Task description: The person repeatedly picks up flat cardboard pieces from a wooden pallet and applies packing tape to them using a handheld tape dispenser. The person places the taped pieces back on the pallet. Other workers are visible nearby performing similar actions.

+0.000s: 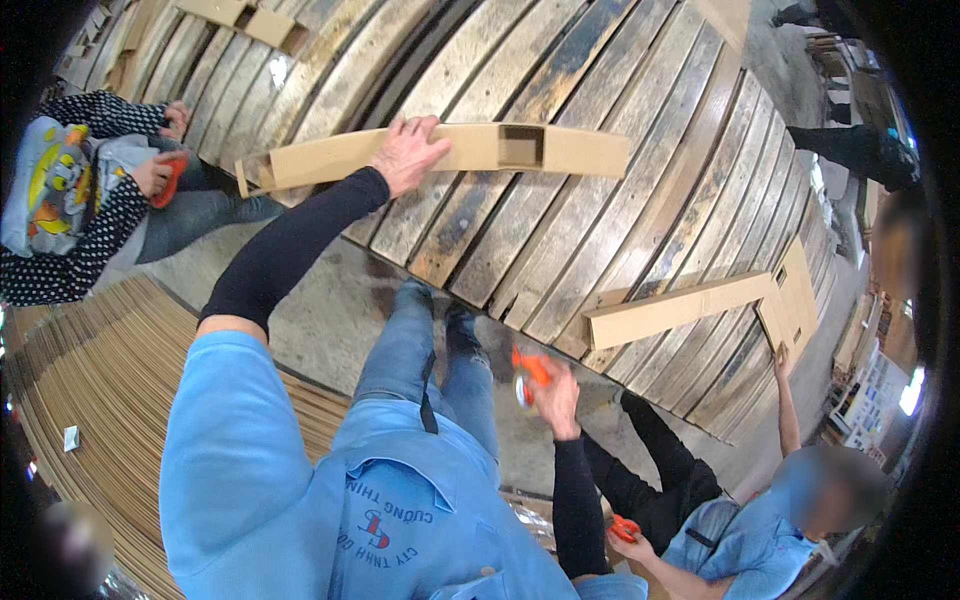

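The right hand, in front of the near edge of the slatted table, is closed around an orange tape dispenser; it hangs over the floor, so a loosened hold could drop it there. The left hand lies across the long brown carton, which rests on the table toward its left side; its fingers reach the carton's far side, but I cannot tell whether they clamp it or only press. A gap stands open in the carton's top, right of that hand, so heavy pressure there might bow the thin walls. The carton's left end lies at the table's near edge, where a push could tip it off or a bump from the person in dotted sleeves, beside the table's left, could skew it. Near the table's right end, a co-worker's hand touches a second carton; a tug there could slide it across the slats. At the table's far left lie smaller cartons, which a long sweep might knock.
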`<state>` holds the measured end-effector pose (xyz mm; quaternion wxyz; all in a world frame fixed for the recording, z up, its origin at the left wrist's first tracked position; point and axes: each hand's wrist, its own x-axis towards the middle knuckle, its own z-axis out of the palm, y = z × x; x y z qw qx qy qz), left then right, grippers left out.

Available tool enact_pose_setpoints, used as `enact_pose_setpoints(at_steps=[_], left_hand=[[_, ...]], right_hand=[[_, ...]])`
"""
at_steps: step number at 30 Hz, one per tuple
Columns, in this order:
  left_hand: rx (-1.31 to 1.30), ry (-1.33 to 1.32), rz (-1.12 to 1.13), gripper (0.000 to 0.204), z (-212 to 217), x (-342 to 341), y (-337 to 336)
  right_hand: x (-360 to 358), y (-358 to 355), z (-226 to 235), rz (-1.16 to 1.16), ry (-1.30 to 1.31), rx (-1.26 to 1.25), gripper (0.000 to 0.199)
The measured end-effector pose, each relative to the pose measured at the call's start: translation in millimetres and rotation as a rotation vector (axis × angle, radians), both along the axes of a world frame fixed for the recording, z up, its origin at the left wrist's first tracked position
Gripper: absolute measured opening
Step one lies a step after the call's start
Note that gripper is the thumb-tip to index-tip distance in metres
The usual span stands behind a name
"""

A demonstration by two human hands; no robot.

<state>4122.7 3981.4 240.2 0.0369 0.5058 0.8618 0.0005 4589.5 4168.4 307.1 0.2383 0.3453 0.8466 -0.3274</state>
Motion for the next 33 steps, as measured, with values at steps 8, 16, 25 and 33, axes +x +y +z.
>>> enact_pose_setpoints(at_steps=[8,16,25,33], left_hand=[[-0.173,0.102,0.441,0.04,52,-147,-115],[-0.294,-0.494,0.453,0.047,-107,80,-90],[-0.214,-0.885,0.343,0.056,-64,156,-43],[0.165,-0.685,0.5,0.068,-71,3,-26]], right_hand=[[29,-25,20,-0.263,0.038,-0.042,0.055],[35,-26,-1,-0.667,0.265,0.001,0.061],[106,-45,-34,-1.266,0.278,-0.125,0.036],[159,-22,-83,-1.737,0.489,-0.367,0.035]])
